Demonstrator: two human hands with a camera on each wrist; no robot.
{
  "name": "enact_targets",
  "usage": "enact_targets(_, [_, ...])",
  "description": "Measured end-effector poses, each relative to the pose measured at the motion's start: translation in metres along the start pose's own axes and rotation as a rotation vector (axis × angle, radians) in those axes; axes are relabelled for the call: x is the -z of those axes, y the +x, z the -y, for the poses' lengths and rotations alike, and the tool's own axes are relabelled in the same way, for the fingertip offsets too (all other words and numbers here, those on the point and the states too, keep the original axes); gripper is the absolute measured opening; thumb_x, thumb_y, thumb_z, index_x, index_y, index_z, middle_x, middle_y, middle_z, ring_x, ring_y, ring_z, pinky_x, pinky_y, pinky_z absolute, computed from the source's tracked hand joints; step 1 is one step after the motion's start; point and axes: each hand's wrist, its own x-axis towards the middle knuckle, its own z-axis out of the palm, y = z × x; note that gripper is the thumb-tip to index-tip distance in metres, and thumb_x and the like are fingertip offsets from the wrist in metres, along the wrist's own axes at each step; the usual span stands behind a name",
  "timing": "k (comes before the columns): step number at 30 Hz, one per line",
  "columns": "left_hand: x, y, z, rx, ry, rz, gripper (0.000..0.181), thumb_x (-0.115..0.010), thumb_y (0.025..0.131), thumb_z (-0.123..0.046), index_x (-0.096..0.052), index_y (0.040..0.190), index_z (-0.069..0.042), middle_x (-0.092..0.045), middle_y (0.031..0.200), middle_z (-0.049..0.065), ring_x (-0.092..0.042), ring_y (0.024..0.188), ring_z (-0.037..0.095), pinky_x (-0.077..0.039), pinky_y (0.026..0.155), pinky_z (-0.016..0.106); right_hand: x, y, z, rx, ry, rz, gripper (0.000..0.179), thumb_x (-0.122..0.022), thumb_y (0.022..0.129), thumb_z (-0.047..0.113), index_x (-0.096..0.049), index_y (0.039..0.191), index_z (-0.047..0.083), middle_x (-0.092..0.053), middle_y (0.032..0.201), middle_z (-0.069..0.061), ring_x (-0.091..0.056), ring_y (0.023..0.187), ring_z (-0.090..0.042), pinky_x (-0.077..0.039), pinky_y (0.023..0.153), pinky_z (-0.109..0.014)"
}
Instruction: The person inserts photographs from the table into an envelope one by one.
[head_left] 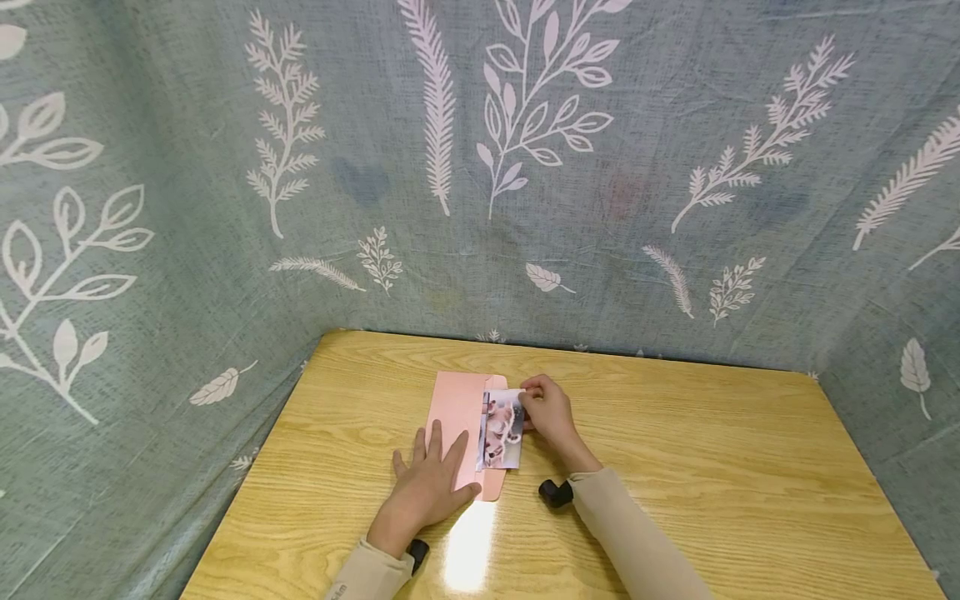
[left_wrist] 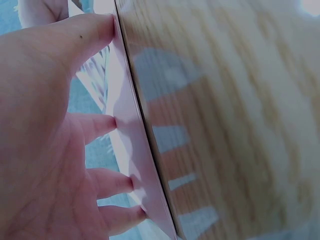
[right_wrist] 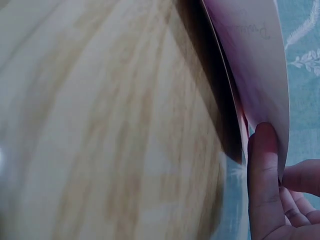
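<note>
A pink envelope lies on the table with its flap folded out to the right. My left hand rests on it with fingers spread, and in the left wrist view the fingertips press its surface. At the envelope's flap side is a photo print, its left edge at the envelope's mouth. My right hand pinches the upper right corner of the photo between thumb and fingers. From the right wrist, the white back of the photo shows faint printing and stands tilted up off the table.
The wooden table extends to the right and in front, with a bright light reflection near my left hand. A grey-green curtain with white leaf prints hangs behind and along both sides. Black wrist cameras sit under my sleeves.
</note>
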Motion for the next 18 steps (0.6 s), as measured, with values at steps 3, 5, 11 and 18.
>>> enact_targets(3, [-0.001,0.0,0.0,0.001,0.005,-0.001,0.084,-0.06,0.092,-0.062,-0.03,0.159,-0.022,-0.012,0.162,0.028,-0.01,0.146,0.051,-0.014,0.101,0.081,-0.003,0.001,-0.001,0.003,-0.01,0.008,0.017,-0.062,0.096,0.005,-0.064,0.112,-0.001,-0.064,0.09,-0.011,-0.064,0.065,-0.02,-0.058,0.052,-0.037])
enact_targets(5, [-0.001,0.001,0.0,0.002,0.01,0.002,0.085,-0.06,0.092,-0.062,-0.03,0.16,-0.022,-0.012,0.162,0.028,-0.01,0.146,0.051,-0.014,0.101,0.081,-0.005,0.001,-0.001,0.006,-0.015,0.01,0.017,-0.062,0.096,0.005,-0.064,0.112,-0.001,-0.064,0.09,-0.01,-0.063,0.064,-0.02,-0.057,0.051,-0.037])
enact_targets(11, [-0.001,0.001,0.0,0.005,0.012,0.01,0.084,-0.059,0.092,-0.062,-0.029,0.16,-0.022,-0.011,0.162,0.027,-0.009,0.147,0.05,-0.014,0.101,0.081,-0.009,0.0,0.001,0.015,-0.025,0.009,0.017,-0.062,0.096,0.005,-0.064,0.112,-0.001,-0.064,0.088,-0.01,-0.062,0.06,-0.019,-0.057,0.05,-0.037])
enact_targets(18, [0.0,0.001,-0.001,0.002,0.008,0.008,0.084,-0.059,0.093,-0.062,-0.029,0.16,-0.023,-0.011,0.162,0.027,-0.009,0.147,0.05,-0.014,0.101,0.081,-0.012,0.0,0.001,0.014,-0.044,0.023,0.013,-0.061,0.097,0.006,-0.064,0.109,0.003,-0.064,0.088,-0.008,-0.061,0.061,-0.02,-0.056,0.049,-0.036])
